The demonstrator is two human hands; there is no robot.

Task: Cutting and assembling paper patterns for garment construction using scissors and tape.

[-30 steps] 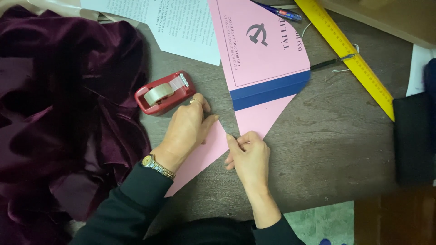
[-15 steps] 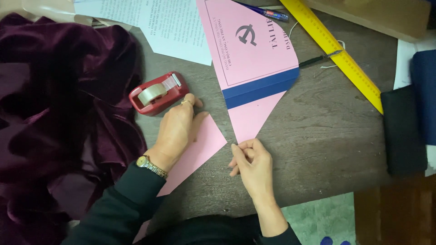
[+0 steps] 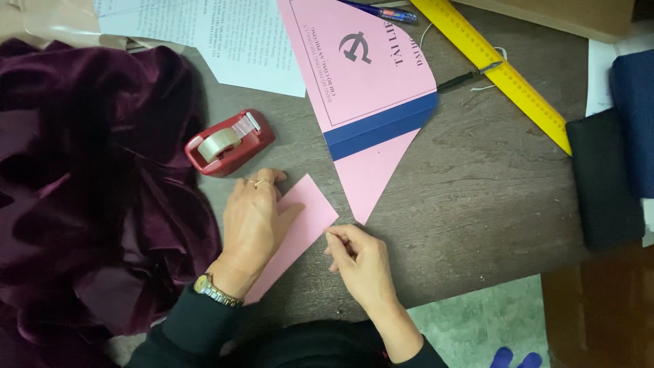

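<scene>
Left hand [image 3: 253, 225] lies flat and open on a pink paper strip [image 3: 300, 228] near the table's [image 3: 490, 204] front edge; right hand [image 3: 361, 262] pinches the strip's right corner with curled fingers. Velvet cloth [image 3: 88, 191] heaps at the left edge, a red tape dispenser [image 3: 228, 144] just behind the left hand, pink folder [image 3: 368, 88] and yellow ruler [image 3: 497, 68] farther right. Step looks like aligning or creasing the strip; next needs steady pressure while the corner is positioned.

Pretty even, soft indoor light from above, nothing blown out. The velvet [image 3: 88, 184] goes dark in its folds with a faint sheen on the ridges, and the hands throw only weak shadows on the table [image 3: 477, 197]. Sharp overall, barely any blur or edge warping.
</scene>
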